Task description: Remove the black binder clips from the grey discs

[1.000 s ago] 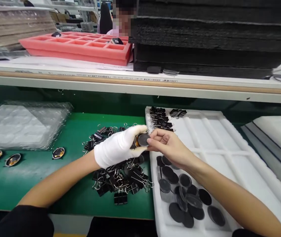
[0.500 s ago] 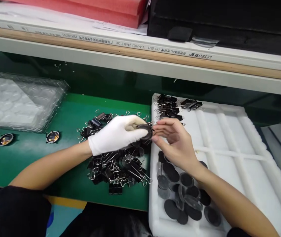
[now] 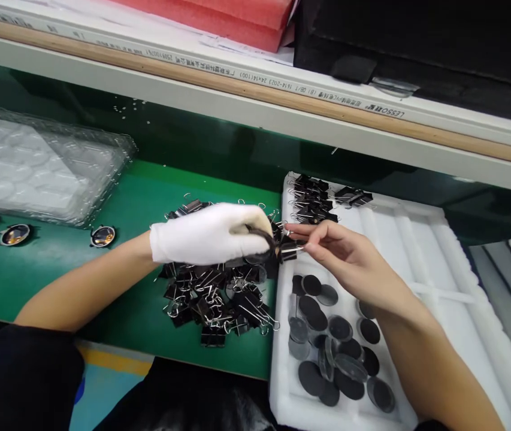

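My left hand [image 3: 212,233], in a white glove, is closed around a round dark disc part [image 3: 262,239] held edge-on above a heap of black binder clips [image 3: 214,299]. My bare right hand [image 3: 345,254] pinches a black binder clip [image 3: 292,246] against the edge of that disc. Right below the hands, several dark round discs [image 3: 331,347] lie in the near compartment of a white foam tray [image 3: 421,251].
More binder clips [image 3: 313,197] sit at the tray's far corner. On the green mat [image 3: 26,275] lie three round shiny pieces [image 3: 102,235] and a stack of clear blister trays [image 3: 35,167]. A shelf rail [image 3: 255,114] carrying red and black foam runs across above.
The view has tilted down. The disc has turned from face-up to edge-on in my left hand, and my right hand now holds a binder clip at its edge.
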A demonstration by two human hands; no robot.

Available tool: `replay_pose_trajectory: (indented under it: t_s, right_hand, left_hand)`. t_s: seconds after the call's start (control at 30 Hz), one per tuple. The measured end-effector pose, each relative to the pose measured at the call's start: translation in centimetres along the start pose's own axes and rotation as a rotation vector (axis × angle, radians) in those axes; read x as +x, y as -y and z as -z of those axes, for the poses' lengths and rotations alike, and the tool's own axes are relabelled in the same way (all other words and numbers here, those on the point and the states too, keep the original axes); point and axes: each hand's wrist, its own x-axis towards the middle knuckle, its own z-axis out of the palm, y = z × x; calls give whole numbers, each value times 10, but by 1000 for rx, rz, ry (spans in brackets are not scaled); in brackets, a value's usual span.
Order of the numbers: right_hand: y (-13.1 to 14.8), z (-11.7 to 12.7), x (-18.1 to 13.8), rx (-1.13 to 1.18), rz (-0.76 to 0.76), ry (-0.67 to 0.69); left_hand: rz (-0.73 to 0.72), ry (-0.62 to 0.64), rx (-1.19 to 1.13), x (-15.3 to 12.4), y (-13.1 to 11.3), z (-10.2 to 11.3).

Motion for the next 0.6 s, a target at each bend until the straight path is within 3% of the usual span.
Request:
replay_pose_trajectory:
  t_s: [0.1,0.17,0.27,0.4,0.6]
  right_hand:
    - [0,-13,1,266,3,-124]
    - [-2,-23,1,345,30,-173]
    - [-3,-31,0,364,6,-126]
    - [-4,-29,0,343,-97,-32]
    - [-14,-29,7,456,-107,-132]
  left_hand:
    - [-80,141,-45,-6,-2,-8]
    - [-114,62,-20,-8,-3,-16]
    - [-133,-76,80,-8,-2,-25]
    - [-106,-94,124,-6,1,-28]
    - [-1,-97,83,-5,0,-26]
